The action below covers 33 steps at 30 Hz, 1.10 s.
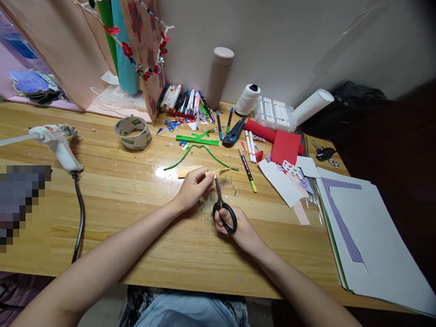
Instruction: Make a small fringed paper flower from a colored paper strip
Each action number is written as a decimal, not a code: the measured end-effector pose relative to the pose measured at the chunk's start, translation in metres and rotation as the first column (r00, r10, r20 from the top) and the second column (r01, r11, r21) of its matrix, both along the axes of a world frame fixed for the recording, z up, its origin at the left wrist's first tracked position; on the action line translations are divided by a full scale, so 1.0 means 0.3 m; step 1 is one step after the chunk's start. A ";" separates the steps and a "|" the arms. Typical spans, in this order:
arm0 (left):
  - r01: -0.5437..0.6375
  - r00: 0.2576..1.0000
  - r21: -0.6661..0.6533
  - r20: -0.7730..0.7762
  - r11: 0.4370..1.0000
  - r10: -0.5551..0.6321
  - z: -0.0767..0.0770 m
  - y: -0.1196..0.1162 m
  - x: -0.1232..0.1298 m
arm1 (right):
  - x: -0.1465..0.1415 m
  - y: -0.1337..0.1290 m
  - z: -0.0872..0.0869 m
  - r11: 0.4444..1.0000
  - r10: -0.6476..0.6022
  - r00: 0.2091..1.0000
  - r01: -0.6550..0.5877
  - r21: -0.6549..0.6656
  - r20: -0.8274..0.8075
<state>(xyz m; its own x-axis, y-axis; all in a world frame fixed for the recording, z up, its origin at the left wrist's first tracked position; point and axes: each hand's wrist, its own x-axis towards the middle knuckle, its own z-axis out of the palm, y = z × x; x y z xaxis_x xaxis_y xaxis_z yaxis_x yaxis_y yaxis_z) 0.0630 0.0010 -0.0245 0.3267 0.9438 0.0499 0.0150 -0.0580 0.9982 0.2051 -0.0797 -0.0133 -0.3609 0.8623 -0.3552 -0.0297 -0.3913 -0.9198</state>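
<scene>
Near the middle of the table, my left hand (195, 187) pinches a small piece of yellow-orange paper (211, 174) between thumb and fingers. My right hand (236, 227) is wrapped round the handles of black-handled scissors (225, 217), whose blades point away from me and meet the paper's lower edge. How far the blades are apart is too small to tell. Beside my left hand, a yellow-orange strip (186, 172) lies on the table. Just beyond the hands lies a bent green stem (184, 156), with green crepe paper (197, 140) behind it.
A glue gun (59, 147) with a black cable and a tape roll (132, 132) are at left. Markers (180, 100), a tall bottle (220, 77) and a thread spool (248, 100) stand or lie behind. A box cutter (233, 132), red paper (286, 146) and white sheets (384, 227) are at right.
</scene>
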 end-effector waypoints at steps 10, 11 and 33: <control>-0.001 1.000 -0.007 0.017 1.000 0.001 0.009 -0.004 0.002 | 0.008 0.000 -0.002 0.997 0.071 0.997 -0.071 -0.005 -0.028; -0.011 1.000 0.008 -0.001 1.000 0.011 0.013 -0.007 0.002 | 0.009 -0.001 -0.002 0.995 0.093 0.995 -0.094 -0.013 -0.039; 0.000 0.989 0.062 -0.149 0.998 0.010 0.025 -0.012 0.006 | 0.013 -0.002 -0.004 0.992 0.117 0.993 -0.119 -0.046 -0.028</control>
<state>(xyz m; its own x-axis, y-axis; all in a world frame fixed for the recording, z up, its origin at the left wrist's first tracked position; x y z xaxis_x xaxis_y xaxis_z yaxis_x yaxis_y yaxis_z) 0.0648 -0.0026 -0.0169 0.3303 0.9420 0.0595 0.1641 -0.1194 0.9792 0.2090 -0.0803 -0.0146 -0.4685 0.7954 -0.3846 -0.0037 -0.4371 -0.8994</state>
